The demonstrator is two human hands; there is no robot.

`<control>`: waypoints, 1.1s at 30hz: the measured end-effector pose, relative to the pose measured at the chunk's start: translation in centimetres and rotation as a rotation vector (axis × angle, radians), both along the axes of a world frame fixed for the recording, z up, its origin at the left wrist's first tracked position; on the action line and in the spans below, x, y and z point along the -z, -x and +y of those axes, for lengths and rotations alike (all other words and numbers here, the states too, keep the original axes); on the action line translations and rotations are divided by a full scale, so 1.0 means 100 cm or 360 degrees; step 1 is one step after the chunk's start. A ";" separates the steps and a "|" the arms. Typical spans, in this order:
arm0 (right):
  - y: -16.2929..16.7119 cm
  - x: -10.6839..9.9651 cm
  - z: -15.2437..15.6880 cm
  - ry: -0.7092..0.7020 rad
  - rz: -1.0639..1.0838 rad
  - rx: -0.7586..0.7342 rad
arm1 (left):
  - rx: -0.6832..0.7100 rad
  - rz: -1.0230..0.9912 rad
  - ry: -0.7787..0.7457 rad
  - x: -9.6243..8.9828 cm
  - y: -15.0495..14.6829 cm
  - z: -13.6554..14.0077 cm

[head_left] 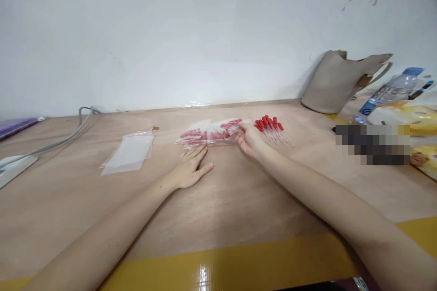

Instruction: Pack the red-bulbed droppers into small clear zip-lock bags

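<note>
A row of clear plastic bags [215, 135] lies at the middle of the table, with red-topped pieces inside. My left hand [191, 167] rests flat, fingers stretched, its fingertips at the near edge of these bags. At the right end of the row, the fingers of my right hand [251, 140] are closed on the edge of a plastic bag [232, 124] holding red-topped pieces. Just beyond that hand is a loose pile of what look like droppers [269, 126], with red bulbs and thin clear stems. To the left lies a stack of flat clear bags [129, 153].
A grey cable [64, 138] runs along the left side near a purple item [18, 127]. Against the wall stands a beige bag [332, 82]. Right of it are a water bottle [392, 93], a yellow-and-white package [398, 113] and a blurred-out dark item [375, 145].
</note>
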State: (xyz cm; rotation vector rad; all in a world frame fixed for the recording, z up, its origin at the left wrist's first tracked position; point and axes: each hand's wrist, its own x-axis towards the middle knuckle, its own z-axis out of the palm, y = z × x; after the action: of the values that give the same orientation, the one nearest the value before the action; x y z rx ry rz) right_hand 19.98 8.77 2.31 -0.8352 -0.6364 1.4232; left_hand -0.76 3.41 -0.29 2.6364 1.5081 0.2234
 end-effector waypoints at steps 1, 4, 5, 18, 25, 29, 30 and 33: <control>0.006 0.004 0.001 0.0044 0.0032 -0.0013 | -0.0022 0.0017 0.0005 -0.001 0.001 0.001; 0.020 0.012 -0.003 0.0162 0.0050 -0.0076 | -0.0053 0.0043 0.0030 -0.002 0.003 0.004; 0.021 0.013 -0.005 0.0216 0.0010 -0.0142 | -0.0056 0.0044 0.0036 -0.003 0.003 0.004; -0.001 0.010 -0.013 0.0404 -0.0663 -0.0585 | -0.0645 -0.0183 -0.0750 -0.013 0.016 -0.008; 0.020 0.012 -0.010 0.0349 -0.0604 -0.0689 | -0.1266 0.0159 -0.0588 -0.013 0.071 0.014; 0.000 0.011 -0.021 -0.0048 -0.1452 -0.0872 | -0.1415 0.0185 -0.0299 -0.005 0.097 0.023; -0.009 0.010 -0.024 -0.0226 -0.1731 -0.0692 | -0.1382 0.0164 -0.0245 -0.004 0.101 0.023; -0.035 0.008 -0.025 -0.0546 -0.2494 0.0048 | -0.1009 -0.0017 -0.0279 -0.003 0.109 0.020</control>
State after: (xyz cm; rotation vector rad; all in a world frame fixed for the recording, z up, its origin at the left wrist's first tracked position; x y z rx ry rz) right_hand 23.51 6.29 1.52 -1.5779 -1.9263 0.3295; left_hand -11.64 5.42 0.02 2.1674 2.3703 0.4264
